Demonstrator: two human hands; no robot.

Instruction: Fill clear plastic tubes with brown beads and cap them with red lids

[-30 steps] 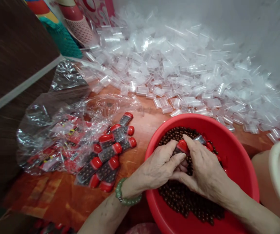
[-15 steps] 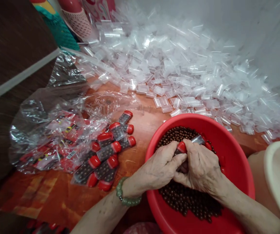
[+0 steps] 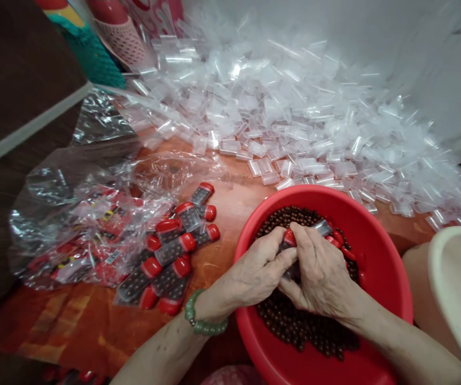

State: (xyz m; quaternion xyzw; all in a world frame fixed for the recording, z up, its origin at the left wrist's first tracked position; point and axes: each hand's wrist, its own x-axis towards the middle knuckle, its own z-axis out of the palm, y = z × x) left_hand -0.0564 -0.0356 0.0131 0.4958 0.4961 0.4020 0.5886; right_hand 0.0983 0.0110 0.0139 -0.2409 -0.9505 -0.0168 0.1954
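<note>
Both of my hands meet over a red basin that holds many small brown balls. Between them is a small clear container with a red cap, mostly covered by fingers. My left hand is closed around its left side, a green bead bracelet on the wrist. My right hand is closed on it from the right, fingers on the red cap. An unfilled clear tube and several red caps lie in the basin just beyond my right hand.
Filled red-capped containers are piled left of the basin, beside a clear plastic bag with red printed packets. A big heap of clear plastic tubes spreads along the wall. A cream-coloured tub stands at the right.
The view has shifted slightly. My hands stay together on the container, the right fingers now further over its red cap, and more red caps show in the basin.
</note>
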